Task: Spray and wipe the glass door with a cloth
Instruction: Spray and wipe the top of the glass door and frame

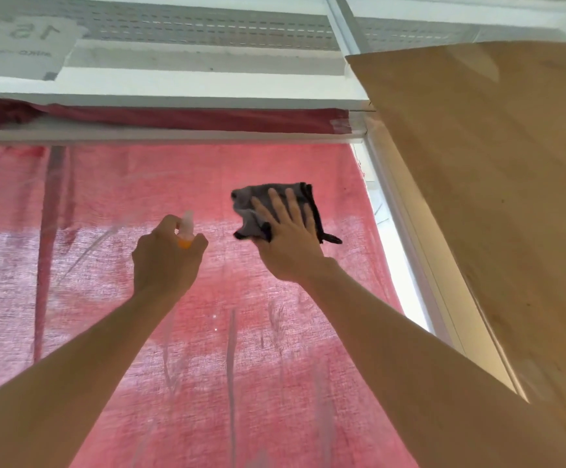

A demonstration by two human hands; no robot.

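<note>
- Left hand [168, 256] grasps a small spray bottle [186, 231].
- Right hand [286, 236], fingers straight, presses a dark cloth [258, 204] on the glass door [106, 265].
- Mirrored "15" label [35, 31], far left.

Both bare forearms reaching up and forward, left hand [167, 256] curling its fingers round a small translucent orange-tinted spray bottle [186, 231]; right hand [288, 241] pressing flat, fingers spreading straight over a crumpled dark grey cloth [268, 207]

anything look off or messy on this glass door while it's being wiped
Nothing damaged. The glass door shows pale streaks and smears below the hands, over the red curtain behind it. The grey cloth sits crumpled under the right hand.
</note>
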